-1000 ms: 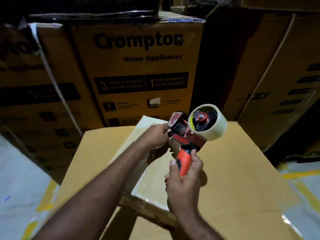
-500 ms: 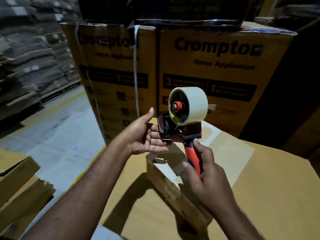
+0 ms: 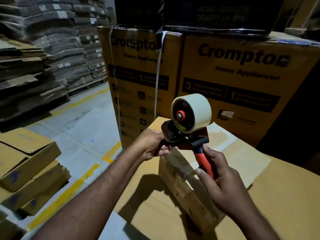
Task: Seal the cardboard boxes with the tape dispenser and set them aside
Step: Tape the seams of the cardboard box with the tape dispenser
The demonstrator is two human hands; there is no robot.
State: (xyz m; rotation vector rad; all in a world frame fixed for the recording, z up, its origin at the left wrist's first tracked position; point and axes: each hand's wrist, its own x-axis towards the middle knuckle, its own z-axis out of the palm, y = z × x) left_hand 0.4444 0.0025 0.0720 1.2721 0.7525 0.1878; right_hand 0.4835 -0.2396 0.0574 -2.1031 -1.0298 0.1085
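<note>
Tape dispenser is in mid-air above the small box, not touching it. The right hand wraps the red handle. The left hand has fingers curled on the dispenser's front end; tape end not visible. Risks: a slip there likely nicks fingers, and a loose end may fold onto itself.

Bare left hand, bare right hand, bare forearms, short plain fingernails.

Ahead of you stand tall yellow-brown printed Crompton cartons. To your left, stacked flattened grey-brown cardboard sheets sit beside yellow painted floor lines.
</note>
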